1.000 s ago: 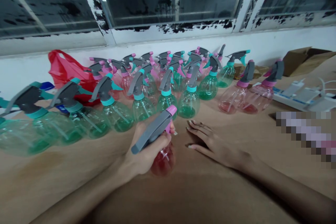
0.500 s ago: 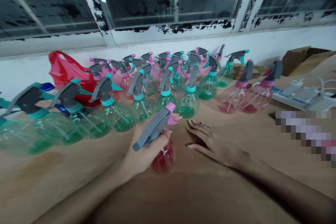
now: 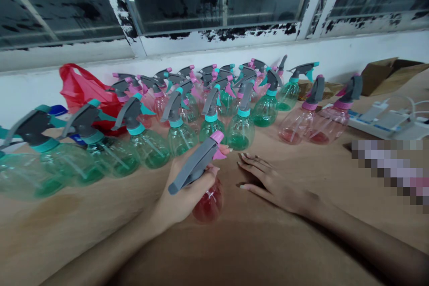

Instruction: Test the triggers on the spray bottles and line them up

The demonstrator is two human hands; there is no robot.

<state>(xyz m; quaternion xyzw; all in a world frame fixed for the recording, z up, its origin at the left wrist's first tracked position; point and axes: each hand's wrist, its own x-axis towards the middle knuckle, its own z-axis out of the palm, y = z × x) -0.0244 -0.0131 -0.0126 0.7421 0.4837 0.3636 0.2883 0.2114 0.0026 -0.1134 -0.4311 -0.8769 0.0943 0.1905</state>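
My left hand (image 3: 182, 194) is wrapped round the neck of a pink spray bottle (image 3: 208, 205) with a grey head and pink trigger and nozzle. The bottle stands on the brown table (image 3: 214, 254), its nozzle pointing away and to the right. My right hand (image 3: 273, 183) lies flat on the table to the right of the bottle, fingers spread, with nothing in it. Just beyond my left hand stand a green spray bottle (image 3: 240, 136) and another green spray bottle (image 3: 182, 138), both with turquoise collars.
Several more green and pink spray bottles crowd the back, with a row of green ones (image 3: 117, 161) at the left. Behind them lies a red plastic bag (image 3: 80, 91). At right are two pink bottles (image 3: 296, 127), a white power strip (image 3: 378, 125) and an open cardboard box (image 3: 385, 78).
Almost nothing differs. The view has shifted very slightly; both hands and the pink spray bottle keep their places.
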